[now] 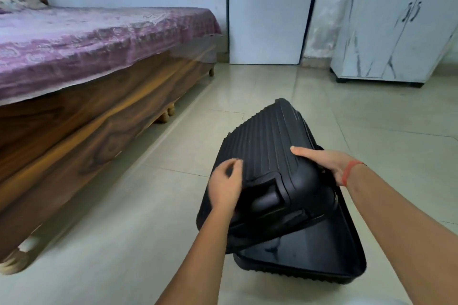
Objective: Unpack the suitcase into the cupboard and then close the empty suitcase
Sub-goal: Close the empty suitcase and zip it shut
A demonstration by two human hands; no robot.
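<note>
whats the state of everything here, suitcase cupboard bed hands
suitcase, partly open, lid tilted over the base
cupboard, doors shut
left hand, on the lid, grip blurred
right hand, grips the lid's edge
bed, covered by a purple sheet

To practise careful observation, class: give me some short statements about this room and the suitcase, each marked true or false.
1. The suitcase lies on a table. False: it is on the floor.
2. The cupboard doors are closed. True.
3. The suitcase is zipped fully shut. False: its lid is raised, leaving it partly open.
4. The right hand holds the lid's edge. True.
5. A red band circles the right wrist. True.
</note>
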